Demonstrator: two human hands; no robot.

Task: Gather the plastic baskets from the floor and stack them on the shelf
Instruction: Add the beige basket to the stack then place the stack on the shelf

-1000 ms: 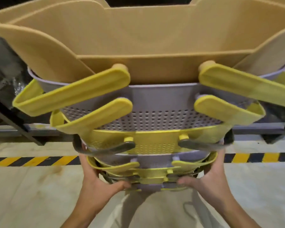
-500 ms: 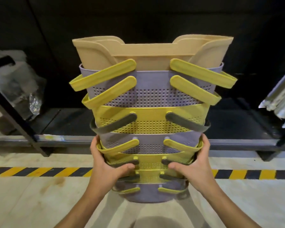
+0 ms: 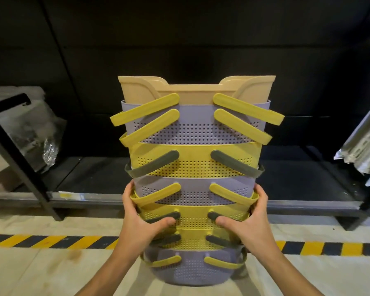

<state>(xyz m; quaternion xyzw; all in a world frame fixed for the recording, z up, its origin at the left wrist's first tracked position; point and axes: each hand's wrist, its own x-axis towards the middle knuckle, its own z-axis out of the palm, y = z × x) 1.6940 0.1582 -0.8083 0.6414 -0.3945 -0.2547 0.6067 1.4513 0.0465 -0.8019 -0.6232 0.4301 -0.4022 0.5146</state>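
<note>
We are gripping the stack (image 3: 192, 167) of nested baskets from both sides; our left hand (image 3: 141, 218) is curling round its left flank, thumb pressing the front by a grey handle (image 3: 165, 216), and our right hand (image 3: 250, 218) is mirroring it on the right flank; both are grasping the lower baskets, and neither is loose. The stack is standing upright between our arms, over the pale floor (image 3: 41, 270) on the near side of the striped tape (image 3: 51, 241), in front of the low black shelf (image 3: 297, 182) and not on it; we are unable to tell whether its base is touching the floor, though it appears lifted. Lilac and yellow perforated baskets are making up the stack, with a tan basket (image 3: 192, 90) capping it. We are judging the gathering done or nearly so, since no loose basket is showing on the floor in view; carrying the stack across the tape and setting it on the shelf is what is remaining, between the wrapped goods (image 3: 30, 129) at left and the bundle (image 3: 361, 142) at right. We are finding no brand, label or legible writing on the baskets; a yellow mark (image 3: 65, 195) on the shelf's front edge is too small to read.
</note>
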